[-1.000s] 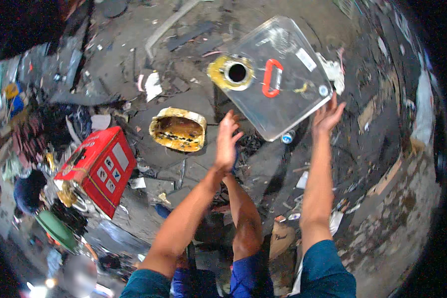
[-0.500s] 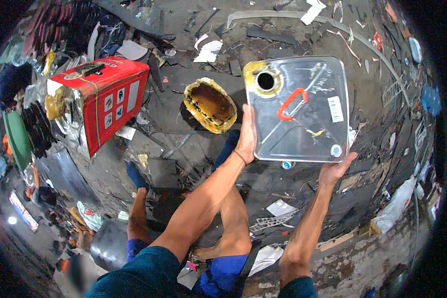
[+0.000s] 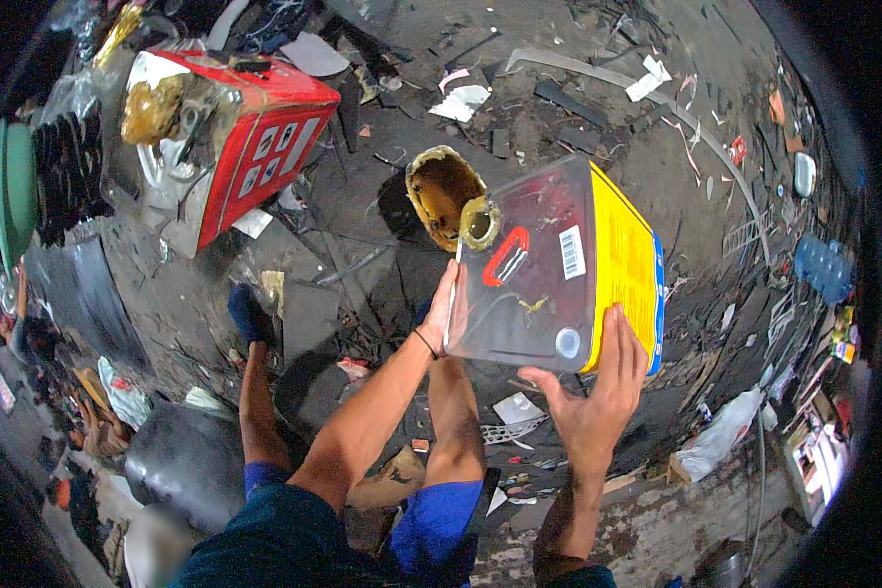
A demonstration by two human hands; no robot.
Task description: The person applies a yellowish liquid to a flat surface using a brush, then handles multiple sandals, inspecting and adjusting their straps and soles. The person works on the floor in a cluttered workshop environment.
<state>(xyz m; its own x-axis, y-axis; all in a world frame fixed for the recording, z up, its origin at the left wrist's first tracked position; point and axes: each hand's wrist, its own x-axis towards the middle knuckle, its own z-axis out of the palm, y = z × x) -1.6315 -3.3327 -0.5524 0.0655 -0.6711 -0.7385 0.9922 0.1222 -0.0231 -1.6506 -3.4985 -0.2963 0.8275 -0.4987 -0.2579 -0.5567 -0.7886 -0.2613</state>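
Observation:
Between my two hands is a large rectangular metal tin (image 3: 529, 284) with a red carrying handle, a barcode label and a yellow side edged in blue. It is tilted so that its round, yellow-crusted mouth (image 3: 479, 224) overlaps the edge of a cut-open container (image 3: 445, 191) coated with brown, glue-like residue. My left hand (image 3: 445, 312) presses against the tin's left side. My right hand (image 3: 603, 387) spreads its fingers on the yellow side, with the thumb at the lower edge. Whether anything flows from the mouth, I cannot tell.
A red tin (image 3: 269, 147) with a crusted spout stands at the left, beside a green basin (image 3: 16, 196). Scraps of paper (image 3: 461, 102), rubber strips and plastic litter the dark floor. A black rounded object (image 3: 186, 465) lies near my feet; other people are at lower left.
The tin has turned and tipped, its mouth swinging left and down to the container and its yellow side coming into view. My right hand has moved onto that side.

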